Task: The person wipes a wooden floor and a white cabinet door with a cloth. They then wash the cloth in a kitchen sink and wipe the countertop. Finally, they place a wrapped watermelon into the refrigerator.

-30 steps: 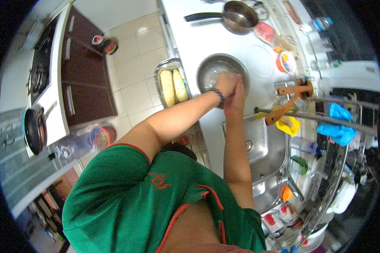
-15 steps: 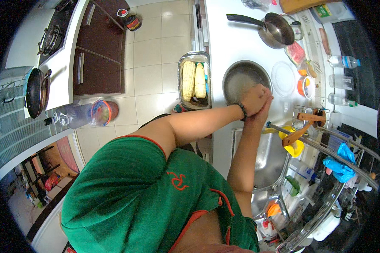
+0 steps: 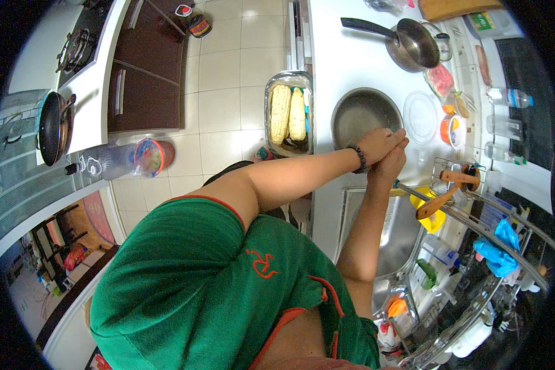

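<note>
Our left grip [image 3: 377, 145] and right grip [image 3: 389, 166] meet at the rim of the bowl [image 3: 346, 109] on the bench [image 3: 339, 61], holding we cannot tell what, with two corn cobs [image 3: 280, 114] already husked in the tray [image 3: 291, 76] and the bowl work seemingly unfinished.

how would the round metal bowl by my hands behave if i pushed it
The bowl looks metallic, so it would probably stay stiff. Standing wide and round on the smooth-looking white counter, it may slide rather than tip. I can't tell whether it holds liquid, so its weight is uncertain.
</note>
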The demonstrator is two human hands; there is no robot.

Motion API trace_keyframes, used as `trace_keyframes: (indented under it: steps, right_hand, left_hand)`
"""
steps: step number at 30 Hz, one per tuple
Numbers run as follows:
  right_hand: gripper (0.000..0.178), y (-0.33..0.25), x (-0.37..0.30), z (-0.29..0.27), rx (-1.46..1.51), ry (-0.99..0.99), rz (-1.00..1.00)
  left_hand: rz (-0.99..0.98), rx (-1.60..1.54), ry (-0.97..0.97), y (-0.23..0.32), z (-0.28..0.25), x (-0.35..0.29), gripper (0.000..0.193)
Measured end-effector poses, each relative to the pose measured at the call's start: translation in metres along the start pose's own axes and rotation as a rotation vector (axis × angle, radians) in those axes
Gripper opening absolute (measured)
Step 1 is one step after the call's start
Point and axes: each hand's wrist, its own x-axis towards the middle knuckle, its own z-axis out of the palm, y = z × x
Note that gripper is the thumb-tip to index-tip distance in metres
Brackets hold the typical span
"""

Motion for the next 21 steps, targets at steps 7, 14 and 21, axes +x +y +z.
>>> trace_keyframes:
  steps: [7, 14, 21]
  right_hand:
    - [0.042, 0.011, 0.006, 0.003, -0.070, -0.037, -0.193]
    - [0.047, 0.017, 0.006, -0.003, -0.212, -0.076, -0.267]
    - [0.043, 0.020, 0.000, -0.003, -0.138, -0.096, -0.147]
  left_hand:
    - [-0.083, -0.038, 0.148, -0.026, 0.014, 0.013, 0.053]
    - [0.099, -0.023, 0.185, -0.040, 0.017, 0.013, 0.038]
    - [0.027, 0.065, 0.047, -0.039, 0.009, 0.012, 0.036]
